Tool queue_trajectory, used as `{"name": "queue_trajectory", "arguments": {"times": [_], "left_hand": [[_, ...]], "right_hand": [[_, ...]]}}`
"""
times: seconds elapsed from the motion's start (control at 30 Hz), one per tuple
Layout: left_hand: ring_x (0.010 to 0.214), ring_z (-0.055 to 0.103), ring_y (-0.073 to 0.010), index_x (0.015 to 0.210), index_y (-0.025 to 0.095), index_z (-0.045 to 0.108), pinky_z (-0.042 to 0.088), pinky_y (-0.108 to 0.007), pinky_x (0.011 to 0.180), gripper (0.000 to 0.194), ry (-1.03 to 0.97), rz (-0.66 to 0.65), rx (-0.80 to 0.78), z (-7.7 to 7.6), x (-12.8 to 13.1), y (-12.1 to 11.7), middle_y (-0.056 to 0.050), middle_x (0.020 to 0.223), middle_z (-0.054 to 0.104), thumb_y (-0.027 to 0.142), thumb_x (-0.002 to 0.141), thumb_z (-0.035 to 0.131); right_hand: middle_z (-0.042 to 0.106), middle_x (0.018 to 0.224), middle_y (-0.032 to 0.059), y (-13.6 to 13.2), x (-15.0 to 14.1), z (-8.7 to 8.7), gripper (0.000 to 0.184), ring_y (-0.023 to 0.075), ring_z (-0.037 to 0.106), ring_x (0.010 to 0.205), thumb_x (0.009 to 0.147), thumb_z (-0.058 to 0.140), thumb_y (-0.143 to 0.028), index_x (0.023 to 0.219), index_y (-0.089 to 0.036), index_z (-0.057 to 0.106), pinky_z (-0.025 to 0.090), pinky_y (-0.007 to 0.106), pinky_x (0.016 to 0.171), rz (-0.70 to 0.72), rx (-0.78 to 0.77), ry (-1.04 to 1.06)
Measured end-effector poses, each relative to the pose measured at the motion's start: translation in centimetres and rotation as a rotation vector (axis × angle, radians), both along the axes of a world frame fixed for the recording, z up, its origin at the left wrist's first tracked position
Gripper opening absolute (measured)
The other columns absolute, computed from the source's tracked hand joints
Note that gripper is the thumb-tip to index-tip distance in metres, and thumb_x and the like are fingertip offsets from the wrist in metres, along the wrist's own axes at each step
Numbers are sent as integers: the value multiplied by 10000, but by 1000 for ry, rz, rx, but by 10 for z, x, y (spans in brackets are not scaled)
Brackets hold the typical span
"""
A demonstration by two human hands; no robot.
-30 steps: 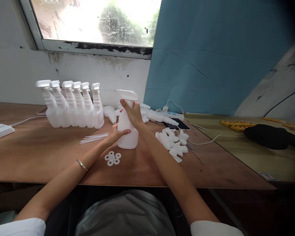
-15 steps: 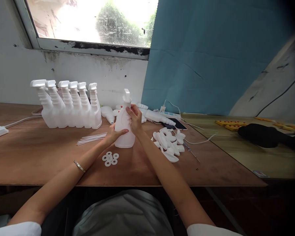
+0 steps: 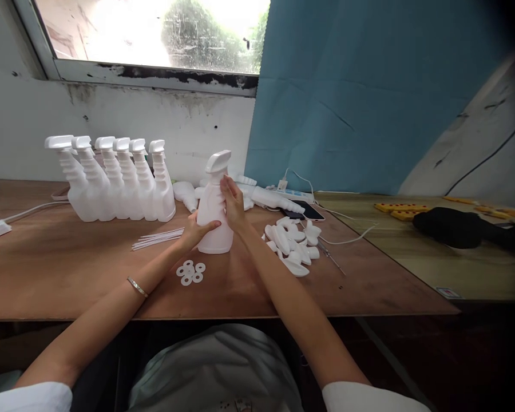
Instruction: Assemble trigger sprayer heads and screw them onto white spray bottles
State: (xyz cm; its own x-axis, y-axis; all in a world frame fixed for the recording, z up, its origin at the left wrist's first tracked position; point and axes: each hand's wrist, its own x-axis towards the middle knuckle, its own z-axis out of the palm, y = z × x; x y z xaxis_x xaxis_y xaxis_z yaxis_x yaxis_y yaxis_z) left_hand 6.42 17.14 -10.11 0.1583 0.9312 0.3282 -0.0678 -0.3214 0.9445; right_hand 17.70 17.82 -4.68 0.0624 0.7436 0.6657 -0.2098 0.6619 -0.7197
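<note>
A white spray bottle [image 3: 215,228] with its trigger head [image 3: 218,161] on top stands upright on the brown table in front of me. Around its lower left side my left hand [image 3: 196,230] is wrapped, thumb across the front. My right hand [image 3: 233,200] grips the neck from the right, fingers closed just below the head. Close to my left hand lie several white ring washers [image 3: 190,272] and a bundle of thin white tubes [image 3: 157,238]. Loose white trigger heads [image 3: 289,245] are heaped to the right of my right forearm.
At the left, several white spray bottles with heads [image 3: 120,191] stand in a row. Behind my hands lie bottles on their sides [image 3: 274,200], near a phone [image 3: 308,210] and a power strip [image 3: 298,197]. A screwdriver [image 3: 332,258] rests by the heap; a black object [image 3: 448,228] lies far right.
The trigger head has turned on the neck, from facing toward me to lying more sideways. Both hands stay on the bottle. The whole view has shifted slightly.
</note>
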Motion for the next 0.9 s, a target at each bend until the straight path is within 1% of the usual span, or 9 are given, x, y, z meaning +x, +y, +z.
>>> {"name": "queue_trajectory", "arguments": {"times": [0.17,0.27,0.37,0.5,0.57,0.67,0.77,0.83,0.9], "left_hand": [[839,615,-236,958,138,560,515,-347,713,528,-11,-13,-1,-2,1,2,-84,914,664,371,522,746],[824,616,-233,948,134,558,515,-348,713,526,-17,-13,-11,-1,0,3,-82,897,665,374,520,746],[821,615,-238,930,127,560,512,-352,716,523,-11,-30,-29,1,-2,3,-85,894,664,365,505,752],[826,610,-238,953,124,557,504,-357,723,546,-4,-49,2,3,-4,3,-84,895,659,354,497,750],[824,604,-236,950,121,558,500,-351,715,542,18,-23,45,3,-3,2,-84,889,655,360,502,747],[830,593,-231,949,115,561,490,-334,708,536,81,38,116,3,-1,0,-88,905,645,380,518,741],[845,587,-232,978,122,563,482,-318,697,547,159,69,168,4,0,-1,-87,922,641,418,547,725],[830,585,-234,958,123,574,477,-315,678,539,224,117,203,5,0,-2,-85,895,642,450,554,715],[810,580,-232,961,128,578,469,-315,669,546,279,174,251,8,-2,-3,-78,871,640,467,554,712]], "right_hand": [[528,806,-28,1,0,-2,347,106,529,718,654,647,-457,836,-234,453,442,237,687,-1,-3,113],[536,762,-16,-1,1,-2,331,115,533,683,740,507,-536,849,-225,481,446,239,626,12,-35,75],[586,712,14,-5,2,1,452,149,564,721,774,369,-613,844,-205,552,454,256,612,49,-99,-54],[643,746,31,-11,3,7,478,169,589,768,763,391,-610,909,-200,590,474,273,628,171,-145,-136],[656,819,24,-12,4,8,414,168,593,773,767,443,-551,977,-219,574,485,286,640,248,-140,-83],[654,857,12,-10,4,7,319,159,587,754,739,542,-469,935,-222,591,484,287,664,248,-143,15],[627,774,-19,-6,4,5,217,124,562,669,690,639,-374,835,-219,596,465,252,645,216,-122,138],[592,719,-45,-4,4,5,211,99,532,615,647,689,-324,798,-224,581,448,225,609,190,-101,227],[574,692,-49,-4,5,4,220,95,517,595,640,696,-327,790,-221,575,441,222,590,224,-110,238]]}}
